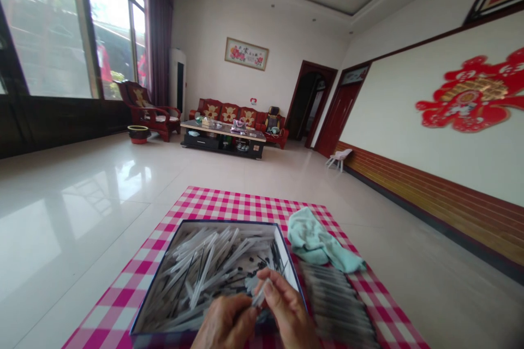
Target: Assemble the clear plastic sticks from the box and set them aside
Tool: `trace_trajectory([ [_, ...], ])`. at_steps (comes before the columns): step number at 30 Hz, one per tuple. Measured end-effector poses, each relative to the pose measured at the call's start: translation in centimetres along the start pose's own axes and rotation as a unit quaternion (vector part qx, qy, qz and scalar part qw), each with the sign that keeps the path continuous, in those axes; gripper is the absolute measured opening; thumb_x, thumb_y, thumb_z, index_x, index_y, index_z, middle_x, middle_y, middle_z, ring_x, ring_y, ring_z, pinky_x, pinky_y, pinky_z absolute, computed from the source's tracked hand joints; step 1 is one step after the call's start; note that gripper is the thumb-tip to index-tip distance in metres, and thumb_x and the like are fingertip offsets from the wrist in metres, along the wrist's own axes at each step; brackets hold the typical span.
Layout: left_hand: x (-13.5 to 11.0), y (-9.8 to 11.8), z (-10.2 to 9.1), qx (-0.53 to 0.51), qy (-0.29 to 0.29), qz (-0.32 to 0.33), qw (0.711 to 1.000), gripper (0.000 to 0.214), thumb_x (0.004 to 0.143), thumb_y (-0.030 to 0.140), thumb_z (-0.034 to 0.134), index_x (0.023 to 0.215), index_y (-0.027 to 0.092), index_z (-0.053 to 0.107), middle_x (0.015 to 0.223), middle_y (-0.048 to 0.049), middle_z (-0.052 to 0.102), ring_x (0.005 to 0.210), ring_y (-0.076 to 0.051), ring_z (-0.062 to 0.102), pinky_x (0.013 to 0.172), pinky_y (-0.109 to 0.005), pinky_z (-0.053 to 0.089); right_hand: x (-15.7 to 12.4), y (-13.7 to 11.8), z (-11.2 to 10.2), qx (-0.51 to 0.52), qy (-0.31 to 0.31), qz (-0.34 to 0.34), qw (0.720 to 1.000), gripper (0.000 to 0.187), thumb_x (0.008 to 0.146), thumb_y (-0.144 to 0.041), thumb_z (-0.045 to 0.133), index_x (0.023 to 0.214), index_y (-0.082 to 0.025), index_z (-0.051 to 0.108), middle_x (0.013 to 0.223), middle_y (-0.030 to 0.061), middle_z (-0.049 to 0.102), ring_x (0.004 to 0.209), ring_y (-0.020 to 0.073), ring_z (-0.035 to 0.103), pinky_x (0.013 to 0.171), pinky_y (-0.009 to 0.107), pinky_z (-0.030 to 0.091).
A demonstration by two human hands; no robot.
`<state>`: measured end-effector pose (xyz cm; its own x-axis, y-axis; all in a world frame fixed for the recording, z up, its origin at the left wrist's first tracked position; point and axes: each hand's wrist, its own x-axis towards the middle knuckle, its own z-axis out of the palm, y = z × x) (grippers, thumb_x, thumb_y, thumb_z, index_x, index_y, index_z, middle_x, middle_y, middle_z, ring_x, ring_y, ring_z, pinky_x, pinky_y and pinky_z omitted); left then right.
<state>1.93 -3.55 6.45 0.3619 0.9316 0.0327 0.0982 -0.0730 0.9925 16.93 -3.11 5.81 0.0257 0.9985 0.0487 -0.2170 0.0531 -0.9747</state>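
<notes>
Your two hands sit at the near edge of the view, over the box, both curled and neither spread. Your right hand (pixel 289 313) pinches one clear plastic strip (pixel 259 293) between thumb and fingers. Your left hand (pixel 225 323) is closed beside it, with its fingertips (pixel 250 304) pressed against the lower end of that same strip; part of this grip is hidden. Count held: one strip, shared by both hands. Directly beneath them stands one open cardboard box (pixel 204 222) with a dark blue rim, holding a loose heap of clear plastic strips (pixel 208 264), many with black ends, crossed at all angles and too many to count. Just right of the box lies one stacked row of dark and pale items (pixel 338 305), too blurred to identify or count. Beyond that row, against the box's far right corner, lies one crumpled pale teal towel (pixel 319 242). You have box, row and towel on one pink-and-white checked cloth (pixel 229 204), spread on the glossy tiled floor (pixel 82 212). Farther off stand one small white stool (pixel 339 158), one low table (pixel 223 133) carrying assorted items, one red wooden sofa (pixel 229 114) with three back cushions, and one matching armchair (pixel 149 109).
</notes>
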Motion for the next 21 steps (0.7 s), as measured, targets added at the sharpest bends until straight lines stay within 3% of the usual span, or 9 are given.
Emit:
trace_trajectory([
  [2, -0.1, 0.5, 0.3, -0.076, -0.047, -0.036, 0.995, 0.045, 0.08, 0.056, 0.059, 0.057, 0.018, 0.059, 0.046, 0.0047, 0.039, 0.045, -0.008, 0.03, 0.046, -0.024, 0.017, -0.5, -0.5, 0.0, 0.051, -0.016, 0.008, 0.999, 0.037, 0.074, -0.051, 0.071, 0.093, -0.019, 0.069, 0.084, 0.0052, 0.071, 0.079, 0.0193, 0.064, 0.074, 0.029, 0.048],
  [5, 0.0, 0.1, 1.2, -0.231, -0.088, -0.085, 0.965, 0.046, 0.074, 0.059, 0.064, 0.06, 0.016, 0.058, 0.044, 0.0067, 0.039, 0.04, -0.005, 0.026, 0.043, -0.022, 0.013, -0.9, -0.8, 0.5, 0.17, -0.035, 0.053, 0.983, 0.036, 0.073, -0.048, 0.073, 0.094, -0.02, 0.066, 0.09, 0.0083, 0.073, 0.086, 0.0229, 0.067, 0.079, 0.034, 0.049],
  [8, 0.1, -0.4, 2.1, -0.364, -0.073, -0.12, 0.921, 0.039, 0.069, 0.049, 0.075, 0.062, 0.013, 0.061, 0.045, 0.0048, 0.047, 0.039, -0.003, 0.031, 0.042, -0.018, 0.014, -1.3, -1.0, 1.3, 0.238, -0.014, 0.078, 0.968, 0.034, 0.073, -0.046, 0.074, 0.095, -0.023, 0.064, 0.085, 0.0065, 0.074, 0.077, 0.0218, 0.068, 0.069, 0.033, 0.052],
  [13, -0.3, -0.7, 2.5, -0.461, -0.136, -0.136, 0.867, 0.035, 0.071, 0.045, 0.073, 0.074, 0.011, 0.066, 0.044, 0.0019, 0.054, 0.034, -0.003, 0.038, 0.039, -0.015, 0.024, -1.7, -1.2, 1.8, 0.247, 0.018, 0.132, 0.96, 0.042, 0.07, -0.046, 0.077, 0.099, -0.018, 0.065, 0.077, 0.0064, 0.074, 0.053, 0.0127, 0.062, 0.045, 0.02, 0.045],
  [16, -0.4, -1.4, 2.8, -0.473, -0.109, -0.158, 0.86, 0.035, 0.069, 0.043, 0.075, 0.076, 0.01, 0.067, 0.045, 0.0013, 0.056, 0.036, -0.004, 0.043, 0.04, -0.014, 0.028, -1.7, -0.4, 2.0, 0.254, 0.039, 0.143, 0.956, 0.043, 0.065, -0.047, 0.081, 0.091, -0.016, 0.065, 0.075, 0.0062, 0.073, 0.054, 0.0141, 0.064, 0.041, 0.019, 0.043],
  [21, -0.3, -3.4, 4.0, -0.455, -0.043, -0.14, 0.878, 0.041, 0.062, 0.048, 0.079, 0.069, 0.011, 0.064, 0.041, 0.0017, 0.055, 0.033, -0.003, 0.04, 0.038, -0.015, 0.022, -1.9, 1.3, 2.8, 0.267, 0.09, 0.115, 0.953, 0.04, 0.062, -0.047, 0.082, 0.085, -0.017, 0.066, 0.071, 0.0033, 0.073, 0.058, 0.0157, 0.067, 0.052, 0.022, 0.049],
])
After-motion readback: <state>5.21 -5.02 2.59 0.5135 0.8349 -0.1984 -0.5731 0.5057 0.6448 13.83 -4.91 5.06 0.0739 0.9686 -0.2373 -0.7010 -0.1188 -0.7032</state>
